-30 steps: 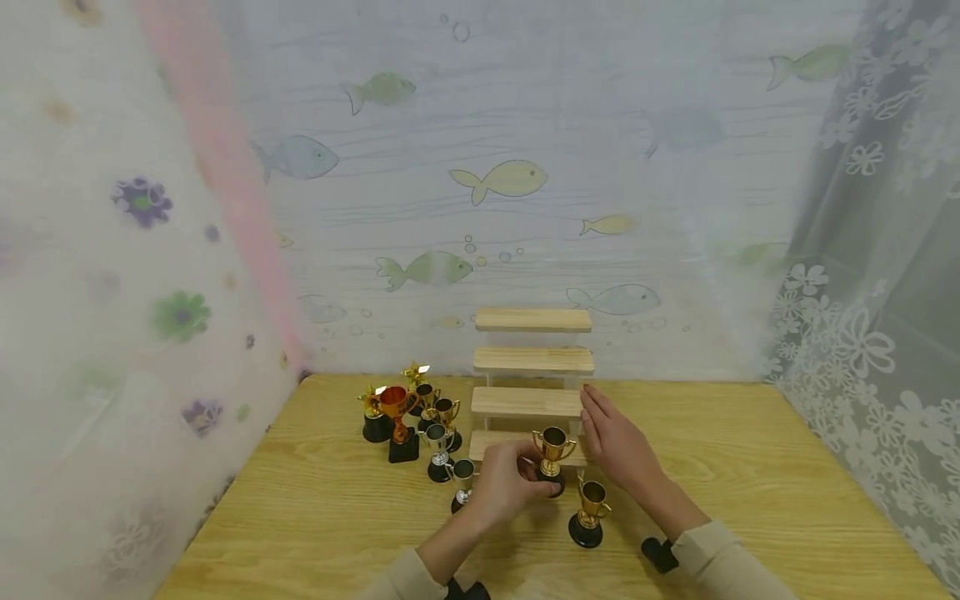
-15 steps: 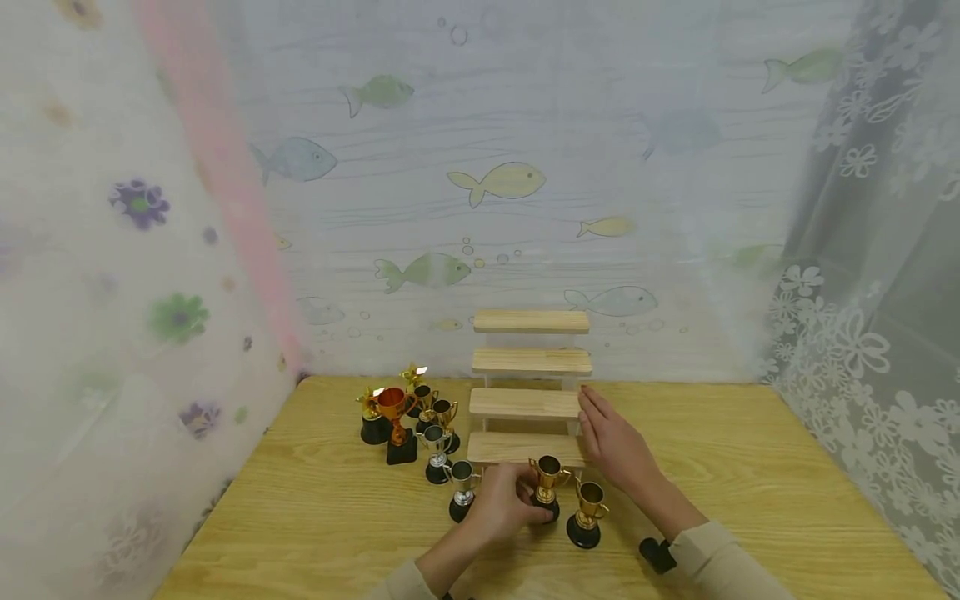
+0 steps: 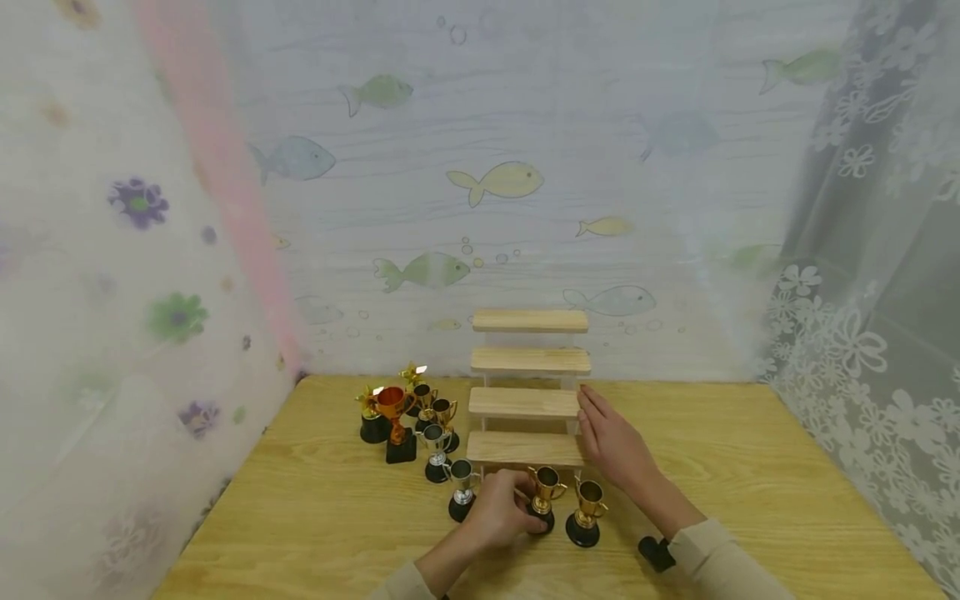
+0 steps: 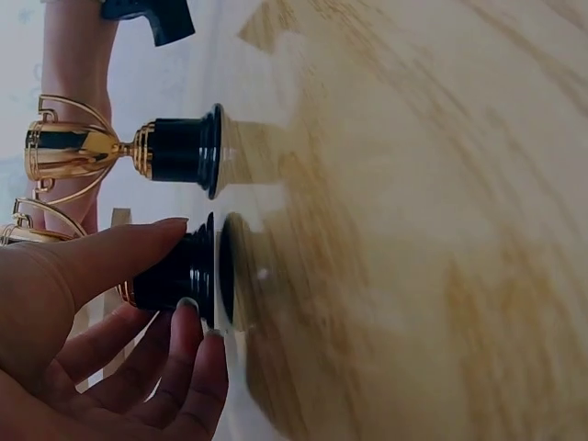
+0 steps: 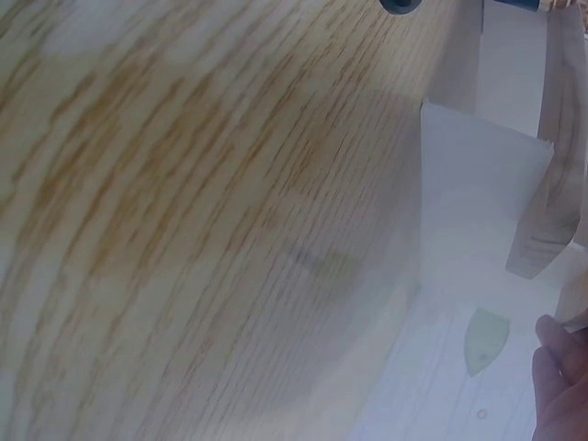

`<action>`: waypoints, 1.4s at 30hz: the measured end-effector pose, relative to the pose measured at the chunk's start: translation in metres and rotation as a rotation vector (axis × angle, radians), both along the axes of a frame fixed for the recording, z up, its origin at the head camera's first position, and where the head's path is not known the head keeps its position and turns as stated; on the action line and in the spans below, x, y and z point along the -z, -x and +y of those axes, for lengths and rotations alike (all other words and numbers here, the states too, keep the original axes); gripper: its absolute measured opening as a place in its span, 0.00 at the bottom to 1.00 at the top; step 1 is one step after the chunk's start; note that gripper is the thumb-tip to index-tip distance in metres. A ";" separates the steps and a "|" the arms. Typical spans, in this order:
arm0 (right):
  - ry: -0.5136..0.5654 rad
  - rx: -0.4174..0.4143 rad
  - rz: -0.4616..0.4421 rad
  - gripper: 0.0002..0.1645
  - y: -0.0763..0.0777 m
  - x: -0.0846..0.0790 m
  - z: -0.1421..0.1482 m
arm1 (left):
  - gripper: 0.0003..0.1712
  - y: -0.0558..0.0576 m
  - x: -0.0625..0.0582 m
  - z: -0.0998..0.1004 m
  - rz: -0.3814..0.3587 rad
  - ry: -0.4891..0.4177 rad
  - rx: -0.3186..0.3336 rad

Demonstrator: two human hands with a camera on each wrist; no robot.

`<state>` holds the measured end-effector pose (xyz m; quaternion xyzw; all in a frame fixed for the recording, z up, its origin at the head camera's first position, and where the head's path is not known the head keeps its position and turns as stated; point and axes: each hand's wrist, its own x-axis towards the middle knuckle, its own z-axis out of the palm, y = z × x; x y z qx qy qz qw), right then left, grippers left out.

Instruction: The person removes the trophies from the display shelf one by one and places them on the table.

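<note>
Thumb and fingers of my left hand (image 3: 497, 510) pinch the black base of a gold trophy cup (image 3: 547, 483). In the left wrist view that base (image 4: 175, 276) is at or barely above the tabletop; I cannot tell which. Just to its right another gold trophy cup (image 3: 589, 500) stands upright. My right hand (image 3: 621, 448) lies with straight fingers along the right end of a stepped wooden display stand (image 3: 525, 403). At the edge of the right wrist view, fingertips (image 5: 551, 354) show near the stand's planks (image 5: 557, 165).
Left of the stand are several trophies: silver cups (image 3: 462, 477), (image 3: 435, 440), smaller gold cups (image 3: 444, 412), an orange cup (image 3: 392, 403) and gold star trophies (image 3: 371, 400). A fish-patterned curtain (image 3: 510, 108) hangs behind the wooden table (image 3: 300, 517). A black device (image 3: 657, 553) sits by the right wrist.
My left hand has lowered the gold trophy cup from in front of the bottom step toward the table, left of the other gold cup. The right hand has stayed at the stand.
</note>
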<state>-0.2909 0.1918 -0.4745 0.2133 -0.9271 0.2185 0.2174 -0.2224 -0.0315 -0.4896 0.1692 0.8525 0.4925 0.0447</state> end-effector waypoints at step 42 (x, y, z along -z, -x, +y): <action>-0.073 0.027 -0.066 0.27 -0.015 -0.037 0.032 | 0.19 -0.057 -0.100 -0.084 0.202 0.256 -0.062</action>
